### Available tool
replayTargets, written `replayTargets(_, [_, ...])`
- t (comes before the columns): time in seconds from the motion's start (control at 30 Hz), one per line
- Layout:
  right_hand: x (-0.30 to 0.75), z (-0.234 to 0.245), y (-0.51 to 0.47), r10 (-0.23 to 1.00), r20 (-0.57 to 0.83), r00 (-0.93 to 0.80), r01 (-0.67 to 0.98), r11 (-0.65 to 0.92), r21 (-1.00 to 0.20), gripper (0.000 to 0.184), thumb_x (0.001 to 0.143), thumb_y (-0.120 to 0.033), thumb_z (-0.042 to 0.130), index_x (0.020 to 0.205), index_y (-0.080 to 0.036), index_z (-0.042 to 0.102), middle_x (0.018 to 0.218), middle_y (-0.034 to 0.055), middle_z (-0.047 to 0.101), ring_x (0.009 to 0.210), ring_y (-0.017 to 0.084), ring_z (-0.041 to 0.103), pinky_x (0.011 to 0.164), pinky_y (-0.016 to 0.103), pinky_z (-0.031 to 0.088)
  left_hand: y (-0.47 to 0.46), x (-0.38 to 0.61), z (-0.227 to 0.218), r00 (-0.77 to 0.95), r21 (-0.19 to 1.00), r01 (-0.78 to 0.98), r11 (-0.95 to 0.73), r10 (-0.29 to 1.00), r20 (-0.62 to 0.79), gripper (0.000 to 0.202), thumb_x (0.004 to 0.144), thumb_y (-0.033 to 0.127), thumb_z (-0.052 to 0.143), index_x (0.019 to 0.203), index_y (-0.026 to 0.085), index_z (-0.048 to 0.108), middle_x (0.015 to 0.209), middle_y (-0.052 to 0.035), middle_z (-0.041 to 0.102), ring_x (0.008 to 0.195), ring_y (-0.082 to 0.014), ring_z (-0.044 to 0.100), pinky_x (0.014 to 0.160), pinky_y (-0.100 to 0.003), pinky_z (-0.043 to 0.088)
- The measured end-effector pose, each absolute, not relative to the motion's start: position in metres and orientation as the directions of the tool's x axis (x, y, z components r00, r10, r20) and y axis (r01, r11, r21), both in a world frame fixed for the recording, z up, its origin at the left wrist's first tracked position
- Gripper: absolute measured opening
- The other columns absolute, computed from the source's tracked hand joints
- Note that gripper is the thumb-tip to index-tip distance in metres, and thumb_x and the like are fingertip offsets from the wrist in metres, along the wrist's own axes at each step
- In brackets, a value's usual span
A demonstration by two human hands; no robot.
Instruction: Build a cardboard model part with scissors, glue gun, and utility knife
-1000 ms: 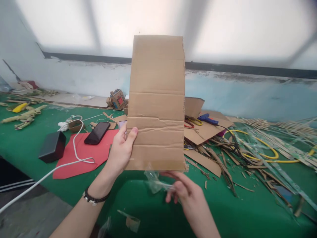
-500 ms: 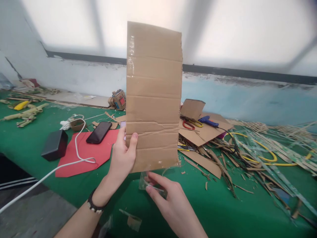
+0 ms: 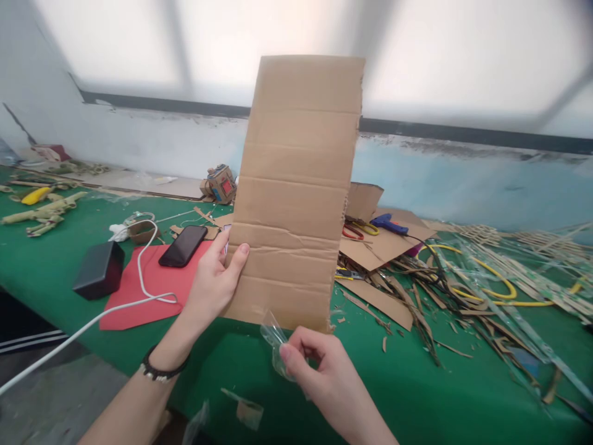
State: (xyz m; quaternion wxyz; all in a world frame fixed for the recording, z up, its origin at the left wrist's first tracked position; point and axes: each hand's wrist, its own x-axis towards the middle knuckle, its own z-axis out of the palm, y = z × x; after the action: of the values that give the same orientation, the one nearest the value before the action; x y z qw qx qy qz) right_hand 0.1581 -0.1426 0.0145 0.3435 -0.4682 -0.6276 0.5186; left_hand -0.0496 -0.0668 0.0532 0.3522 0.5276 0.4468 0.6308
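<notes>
A tall creased piece of cardboard (image 3: 296,185) stands upright, tilted to the right at its top, with a ragged right edge. My left hand (image 3: 217,272) grips its lower left edge, the thumb on the near face and the fingers behind. Just below the cardboard's bottom edge, my right hand (image 3: 319,364) pinches a crumpled strip of clear tape (image 3: 275,340) between thumb and fingers. The tape's upper end overlaps the lower edge; whether it still sticks there I cannot tell.
On the green table (image 3: 398,395) lie a black phone (image 3: 183,246) on red paper (image 3: 125,303), a dark box (image 3: 99,270) and a white cable (image 3: 92,324). To the right are a blue glue gun (image 3: 389,224), a utility knife (image 3: 348,273), scissors (image 3: 354,231) and cardboard scraps (image 3: 426,309).
The cardboard has tilted rightward at its top and its lower end has come slightly down and left. My right hand has moved right and down, bunching the tape.
</notes>
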Motion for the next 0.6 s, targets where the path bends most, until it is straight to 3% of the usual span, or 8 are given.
replayTargets(0.13, [0.164,0.011,-0.147,0.904,-0.117,-0.411,0.194,-0.039,-0.98,0.061,0.094,-0.076,0.066,0.067,-0.022,0.052,0.06,-0.0036,0.047,0.057,0.011,0.041,0.049,0.023,0.029,-0.069,-0.054,0.05,-0.183,0.956,-0.016,-0.294,0.94,0.286,0.06,0.09,0.058,0.083,0.132,0.019,0.068,0.114,-0.0151,0.085,0.115,-0.0382,0.081,0.09,-0.046,0.07])
replayTargets(0.23, [0.172,0.0,-0.154,0.893,-0.165,-0.418,0.165,-0.104,-0.981,0.065,0.092,-0.08,0.067,0.069,-0.021,0.054,0.06,-0.0043,0.047,0.053,0.009,0.039,0.047,0.022,0.028,-0.069,-0.059,0.046,-0.133,0.965,-0.046,-0.259,0.959,0.251,0.065,0.09,0.059,0.082,0.139,0.02,0.065,0.106,-0.0136,0.086,0.095,-0.0351,0.085,0.078,-0.043,0.071])
replayTargets(0.4, [0.191,-0.011,-0.165,0.881,-0.215,-0.422,0.145,-0.169,-0.975,0.074,0.084,-0.093,0.064,0.066,-0.022,0.05,0.053,-0.0062,0.042,0.046,0.007,0.032,0.044,0.022,0.024,-0.065,-0.066,0.047,-0.131,0.971,-0.044,-0.234,0.965,0.227,0.058,0.088,0.059,0.082,0.129,0.021,0.068,0.097,-0.0113,0.087,0.083,-0.0337,0.085,0.069,-0.04,0.07])
replayTargets(0.6, [0.215,-0.003,-0.182,0.926,-0.223,-0.305,0.058,-0.216,-0.975,0.075,0.079,-0.09,0.074,0.064,-0.023,0.044,0.056,-0.0062,0.036,0.053,0.009,0.03,0.048,0.024,0.022,-0.065,-0.072,0.054,-0.15,0.968,-0.022,-0.25,0.958,0.244,0.054,0.088,0.059,0.082,0.126,0.022,0.071,0.097,-0.0118,0.086,0.091,-0.0367,0.084,0.069,-0.04,0.069])
